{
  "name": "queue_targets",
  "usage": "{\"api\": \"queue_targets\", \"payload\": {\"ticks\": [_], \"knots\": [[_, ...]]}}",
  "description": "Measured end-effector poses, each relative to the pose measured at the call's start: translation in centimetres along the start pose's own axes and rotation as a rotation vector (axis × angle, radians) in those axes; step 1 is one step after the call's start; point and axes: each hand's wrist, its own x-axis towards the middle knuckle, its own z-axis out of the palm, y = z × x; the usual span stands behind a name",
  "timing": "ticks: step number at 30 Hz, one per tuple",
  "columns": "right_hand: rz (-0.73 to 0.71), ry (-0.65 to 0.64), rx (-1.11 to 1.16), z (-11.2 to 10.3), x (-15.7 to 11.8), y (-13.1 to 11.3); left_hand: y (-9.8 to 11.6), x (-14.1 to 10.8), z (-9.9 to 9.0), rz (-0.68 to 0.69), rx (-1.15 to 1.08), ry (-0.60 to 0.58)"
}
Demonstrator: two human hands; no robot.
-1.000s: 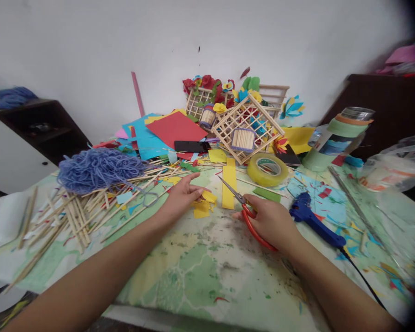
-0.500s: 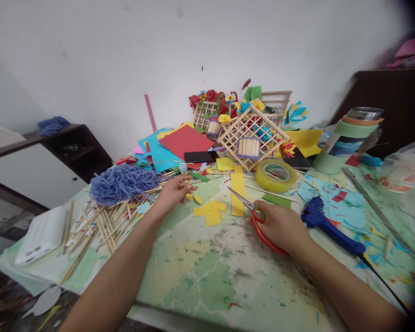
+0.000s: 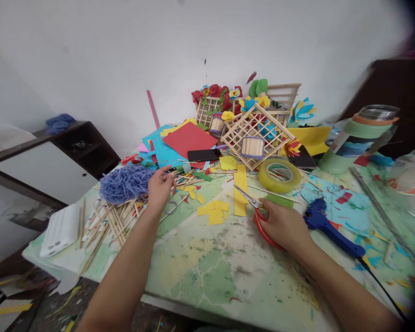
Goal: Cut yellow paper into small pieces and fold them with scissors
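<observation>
My right hand point(image 3: 285, 223) is closed around the red handles of a pair of scissors point(image 3: 248, 197). The scissors' metal blades point up and left over a yellow paper strip point(image 3: 240, 210) lying on the table. My left hand point(image 3: 160, 185) hovers at the right side of a blue yarn bundle point(image 3: 124, 184), its fingers apart and nothing visible in them. Just right of that hand lie small yellow paper petals point(image 3: 200, 198). Several cut yellow paper pieces point(image 3: 214, 213) rest between my two hands.
A blue glue gun point(image 3: 335, 233) with a cord lies right of my right hand. Behind stand a tape roll point(image 3: 280, 176), a wooden stick lattice point(image 3: 257, 133) and a green bottle point(image 3: 352, 138). Wooden sticks point(image 3: 115, 221) and a white power bank point(image 3: 60, 230) are at left.
My left hand has moved left, from beside the yellow petals to the edge of the yarn, and its fingers have spread. The right hand keeps the scissors over the strip. The view has shifted slightly.
</observation>
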Motion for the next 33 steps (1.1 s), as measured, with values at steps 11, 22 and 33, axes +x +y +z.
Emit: {"api": "queue_targets", "payload": {"ticks": [11,22,33], "knots": [[-0.033,0.04,-0.015,0.5,0.6,1.1,1.3,-1.6,1.7,0.242,0.441,-0.342],[0.0,-0.036,0.107,1.0,1.3,2.2,2.1,-2.8,2.3,0.327,0.576,-0.943],[-0.1,-0.042,0.141,0.6,0.7,1.5,1.9,-2.6,1.9,0.163,0.444,-0.908]]}}
